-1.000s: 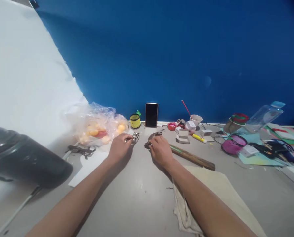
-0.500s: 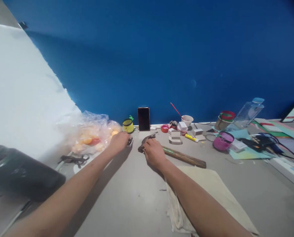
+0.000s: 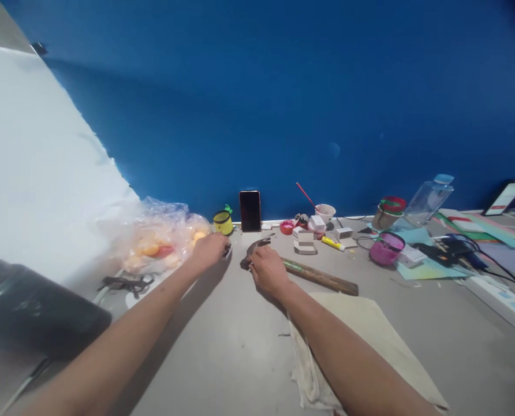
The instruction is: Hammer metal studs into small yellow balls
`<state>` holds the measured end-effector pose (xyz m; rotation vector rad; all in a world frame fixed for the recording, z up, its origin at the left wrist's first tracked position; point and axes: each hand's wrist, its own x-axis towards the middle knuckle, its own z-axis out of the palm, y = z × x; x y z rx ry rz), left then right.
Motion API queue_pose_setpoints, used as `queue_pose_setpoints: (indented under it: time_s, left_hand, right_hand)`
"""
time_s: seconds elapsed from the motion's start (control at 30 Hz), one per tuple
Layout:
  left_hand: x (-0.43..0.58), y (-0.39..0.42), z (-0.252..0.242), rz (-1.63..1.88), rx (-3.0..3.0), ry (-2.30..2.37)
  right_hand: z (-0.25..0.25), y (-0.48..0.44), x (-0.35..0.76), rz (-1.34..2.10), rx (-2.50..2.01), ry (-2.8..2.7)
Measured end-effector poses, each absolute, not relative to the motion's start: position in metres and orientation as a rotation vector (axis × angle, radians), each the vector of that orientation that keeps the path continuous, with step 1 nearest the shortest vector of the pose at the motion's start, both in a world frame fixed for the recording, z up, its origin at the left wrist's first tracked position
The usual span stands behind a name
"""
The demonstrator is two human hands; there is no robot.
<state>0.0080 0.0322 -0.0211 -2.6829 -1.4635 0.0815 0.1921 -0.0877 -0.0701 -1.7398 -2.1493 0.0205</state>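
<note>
My left hand (image 3: pixel 211 250) is closed around a small light-coloured box (image 3: pixel 227 251) with dark, shiny bits in it. The hand hides most of that box, and its contents are too small to name. My right hand (image 3: pixel 268 266) has its fingers curled over the head of a claw hammer (image 3: pixel 322 276), which lies on the table. The hammer's wooden handle, with a green mark near the head, points right and toward me. Under my right forearm is a folded cream cloth (image 3: pixel 370 332).
Clear bags of orange and yellow items (image 3: pixel 157 242) lie left, near a dark cylinder (image 3: pixel 36 306). A phone (image 3: pixel 250 211) leans on the wall beside a yellow cup (image 3: pixel 223 222). Small boxes (image 3: pixel 305 243), a pink cup (image 3: pixel 386 248), a bottle (image 3: pixel 428 199) and a power strip (image 3: pixel 502 300) are right.
The view has shifted slightly. Both hands keep nearly the same places; the box by my left hand now shows a little less. The hammer stays where it lay.
</note>
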Motion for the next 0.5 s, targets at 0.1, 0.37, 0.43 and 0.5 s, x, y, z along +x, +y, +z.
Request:
queue_pose_setpoints:
  time_s: [0.1,0.37,0.43,0.5]
  left_hand:
    - [0.0093,0.0317,-0.0195,0.084,-2.674,-1.476]
    - [0.0088,0.0320,-0.0208,0.065,-2.679,-1.467]
    - [0.0089,0.0329,-0.0228,0.059,-2.686,-1.442]
    - [0.0093,0.0340,-0.0242,0.059,-2.689,-1.426]
  right_hand:
    - [-0.0705,-0.0874,0.1925,0.028,-1.747,-2.154]
    - [-0.0726,-0.0870,0.1929,0.042,-1.740,-2.140]
    - [-0.0729,-0.0869,0.1931,0.046,-1.741,-2.136]
    - [-0.0733,-0.0866,0.1933,0.047,-1.743,-2.132]
